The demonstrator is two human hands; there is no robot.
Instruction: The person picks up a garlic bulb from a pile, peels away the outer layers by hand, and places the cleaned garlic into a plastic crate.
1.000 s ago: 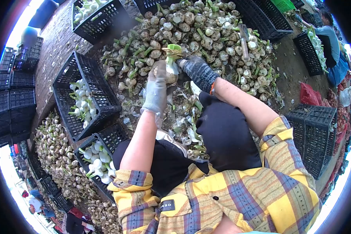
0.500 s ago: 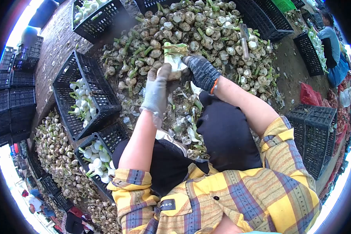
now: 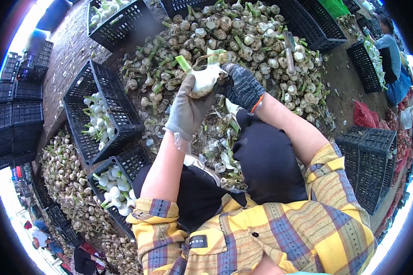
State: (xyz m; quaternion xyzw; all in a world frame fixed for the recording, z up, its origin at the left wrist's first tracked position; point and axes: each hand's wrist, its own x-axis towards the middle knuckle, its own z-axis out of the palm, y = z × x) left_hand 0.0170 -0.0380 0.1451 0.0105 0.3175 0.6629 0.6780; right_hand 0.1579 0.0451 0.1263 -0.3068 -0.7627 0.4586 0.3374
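Observation:
A large garlic bulb with a green stem is in my left hand, whose pale grey glove is wrapped round its lower side. My right hand, in a dark knitted glove with an orange cuff, pinches the outer skin at the bulb's right side. That skin hangs partly away from the white bulb. Beyond both hands lies a heap of dirty, unpeeled garlic bulbs. On the heap's right part rests a knife with a worn wooden handle.
Black crates holding white garlic stand at left, nearer my left knee and at top left. Skins litter the ground between my feet. Stacked crates stand right. A co-worker sits far right beside another crate.
The skin has been pulled up and right, away from the bulb, baring white flesh and the green stem. The bulb has turned in my left hand.

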